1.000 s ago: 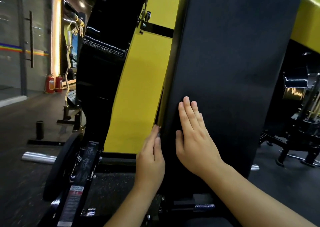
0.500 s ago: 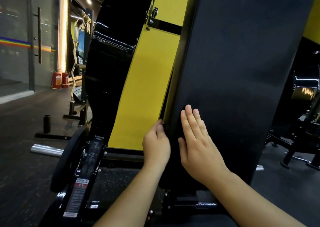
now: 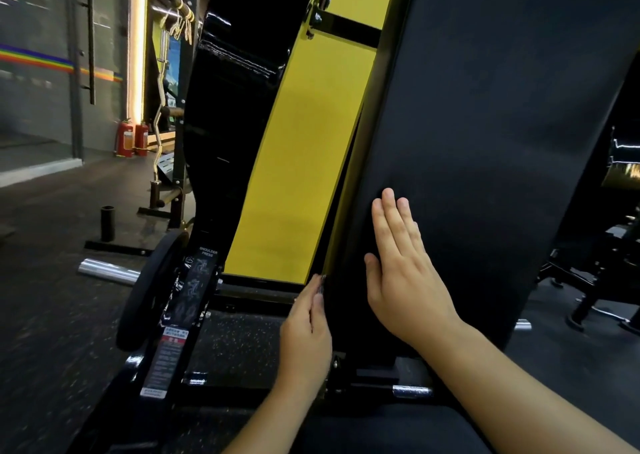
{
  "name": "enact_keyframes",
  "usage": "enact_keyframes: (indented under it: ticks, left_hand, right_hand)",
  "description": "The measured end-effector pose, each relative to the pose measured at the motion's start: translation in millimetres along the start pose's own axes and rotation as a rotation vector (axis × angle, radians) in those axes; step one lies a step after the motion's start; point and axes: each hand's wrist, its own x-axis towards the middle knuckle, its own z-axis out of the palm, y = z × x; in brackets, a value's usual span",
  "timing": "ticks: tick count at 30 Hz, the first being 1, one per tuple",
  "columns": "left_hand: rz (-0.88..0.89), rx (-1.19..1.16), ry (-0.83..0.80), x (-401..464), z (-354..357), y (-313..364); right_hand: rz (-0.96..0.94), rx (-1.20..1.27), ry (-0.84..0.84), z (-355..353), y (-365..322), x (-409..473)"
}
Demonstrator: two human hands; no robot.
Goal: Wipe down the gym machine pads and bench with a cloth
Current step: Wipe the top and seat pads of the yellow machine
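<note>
The tall black back pad [image 3: 485, 124] of a shoulder press machine fills the right half of the head view, leaning slightly. My right hand [image 3: 405, 273] lies flat on the pad's lower front face, fingers straight and pointing up. My left hand [image 3: 306, 325] is at the pad's lower left edge, with its fingertips hooked on the edge beside the yellow frame panel [image 3: 301, 162]. The dark seat pad [image 3: 381, 429] shows at the bottom between my forearms. No cloth is visible in either hand.
A black weight plate [image 3: 149, 287] and chrome bar end [image 3: 104, 270] sit low on the machine's left side. A curl bar rack [image 3: 159, 124], two fire extinguishers [image 3: 126, 138] and a glass door [image 3: 41, 72] stand further left. Another machine [image 3: 595, 270] is at right.
My left hand has slid down the pad's left edge. My right hand stays flat on the pad's face. The view has shifted a little.
</note>
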Motion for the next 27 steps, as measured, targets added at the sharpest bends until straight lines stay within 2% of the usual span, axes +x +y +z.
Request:
enact_keyframes:
  ticks: [6, 9, 13, 17, 23, 27]
  left_hand:
    - [-0.298, -0.059, 0.196, 15.6, 14.7, 19.7]
    - [-0.217, -0.049, 0.181, 51.0, 22.1, 52.2]
    - [0.045, -0.131, 0.087, 75.9, 24.2, 96.9]
    - [0.153, -0.015, 0.024, 42.6, 10.2, 69.0]
    - [-0.024, 0.074, -0.038, 2.2, -5.4, 12.1]
    - [-0.138, 0.279, -0.091, -15.8, -21.9, -1.8]
  right_hand:
    - [-0.016, -0.008, -0.018, -0.1, 0.7, -9.3]
    - [-0.035, -0.019, -0.034, -2.3, 3.9, -10.1]
    - [-0.042, -0.024, -0.052, -3.0, 5.8, -8.9]
    - [-0.043, -0.034, -0.062, -3.2, 6.2, -10.3]
    - [-0.015, -0.057, -0.088, -0.7, 8.4, -21.9]
    - [0.01, -0.027, -0.164, 0.1, 10.7, -40.4]
